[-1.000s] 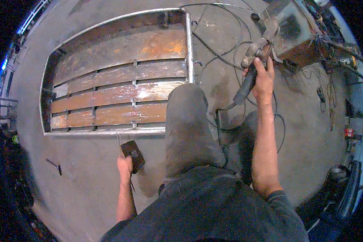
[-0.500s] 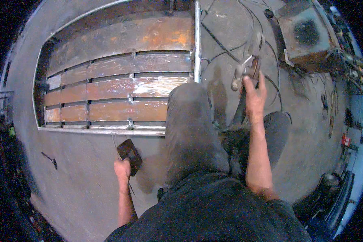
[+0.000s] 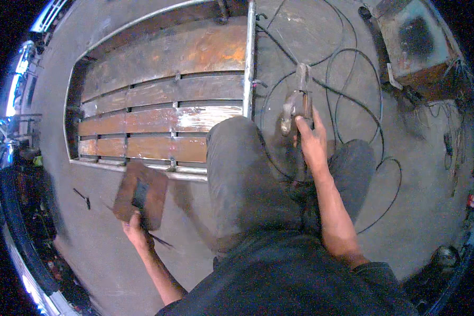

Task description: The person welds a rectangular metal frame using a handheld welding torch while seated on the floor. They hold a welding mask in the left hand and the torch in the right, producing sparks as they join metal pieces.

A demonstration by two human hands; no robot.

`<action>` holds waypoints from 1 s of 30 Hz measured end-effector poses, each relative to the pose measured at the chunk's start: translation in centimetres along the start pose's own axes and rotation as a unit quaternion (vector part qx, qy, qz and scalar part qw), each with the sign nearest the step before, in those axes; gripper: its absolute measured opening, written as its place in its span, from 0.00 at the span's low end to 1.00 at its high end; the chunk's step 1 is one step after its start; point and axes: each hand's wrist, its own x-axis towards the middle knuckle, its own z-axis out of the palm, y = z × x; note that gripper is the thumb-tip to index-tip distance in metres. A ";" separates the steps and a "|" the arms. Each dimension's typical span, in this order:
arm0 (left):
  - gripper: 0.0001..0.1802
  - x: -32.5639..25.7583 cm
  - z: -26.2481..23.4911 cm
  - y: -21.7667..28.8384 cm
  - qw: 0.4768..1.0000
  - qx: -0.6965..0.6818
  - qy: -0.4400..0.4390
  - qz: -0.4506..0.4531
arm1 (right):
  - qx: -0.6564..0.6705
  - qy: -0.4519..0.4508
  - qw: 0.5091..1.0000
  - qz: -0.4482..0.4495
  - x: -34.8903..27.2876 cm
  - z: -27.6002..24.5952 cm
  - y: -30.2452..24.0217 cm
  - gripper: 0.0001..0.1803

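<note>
My right hand (image 3: 312,141) grips a welding electrode holder (image 3: 296,102) above the concrete floor, just right of a rusty steel frame (image 3: 163,100) with several flat slats. A black cable (image 3: 353,73) loops across the floor beyond the holder. My left hand (image 3: 136,227) holds a brown hand-held welding shield (image 3: 140,195) by its handle, low at the frame's near rail. My bent knee (image 3: 242,168) in dark trousers fills the middle between both hands.
A rusty metal box (image 3: 416,42) stands at the upper right with wires (image 3: 450,142) trailing beside it. A small dark rod (image 3: 81,197) lies on the floor at left. Dark clutter lines the left edge.
My right hand has drawn the electrode holder down and back from the metal box toward the frame's right rail. My left hand has lifted the shield nearer the frame's near rail.
</note>
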 end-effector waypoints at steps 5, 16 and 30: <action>0.13 3.3 11.4 8.7 0.973 -0.150 -0.074 0.159 | 0.024 0.008 1.000 0.012 2.3 0.6 -0.1 0.34; 0.07 -2.2 36.3 19.3 0.880 -0.229 -0.078 0.409 | 0.013 0.030 0.999 -0.022 4.4 2.4 3.7 0.30; 0.19 -5.7 36.0 16.5 0.885 -0.241 -0.336 0.215 | 0.189 -0.042 0.981 0.022 5.2 2.6 1.4 0.18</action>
